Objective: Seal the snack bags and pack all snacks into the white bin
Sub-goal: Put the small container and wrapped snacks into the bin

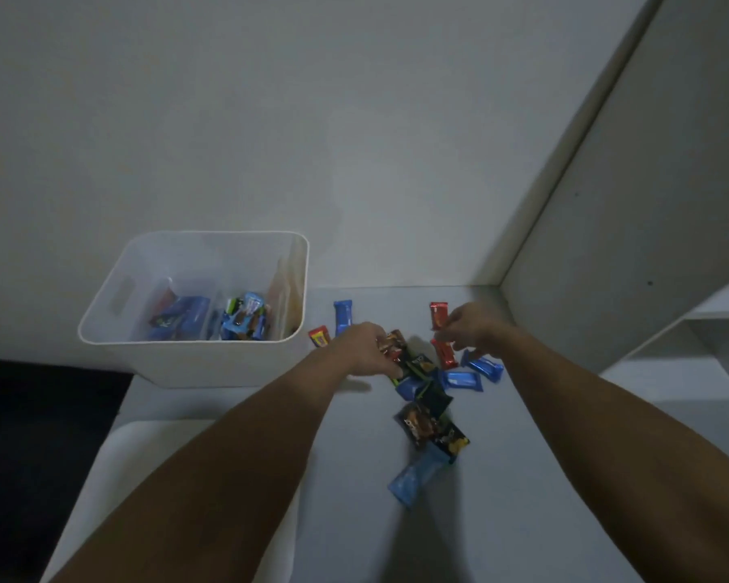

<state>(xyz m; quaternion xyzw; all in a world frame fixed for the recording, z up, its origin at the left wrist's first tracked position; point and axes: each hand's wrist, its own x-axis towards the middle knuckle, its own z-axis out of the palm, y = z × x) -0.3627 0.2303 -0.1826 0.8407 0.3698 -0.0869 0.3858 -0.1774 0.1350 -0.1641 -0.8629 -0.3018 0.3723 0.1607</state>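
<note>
**Both hands in the pile, packing half done**

Left hand (365, 345) curls shut on a brown snack pack (392, 345) at the pile's far edge. Right hand (472, 328) pinches a red wrapper (438, 315), fingers closed on it. White bin (114, 313) sits just left w/ several snacks already inside. Blue bars (464, 378) & dark packs still on the table (522, 477). Next, I'd judge: lift both, carry left over the rim, drop in

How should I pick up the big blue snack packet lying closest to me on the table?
Pinch the blue packet across its narrow middle, coming straight down from above. It lies flat and long on the table, and its near end is clear, while its far end touches the dark packets.
</note>
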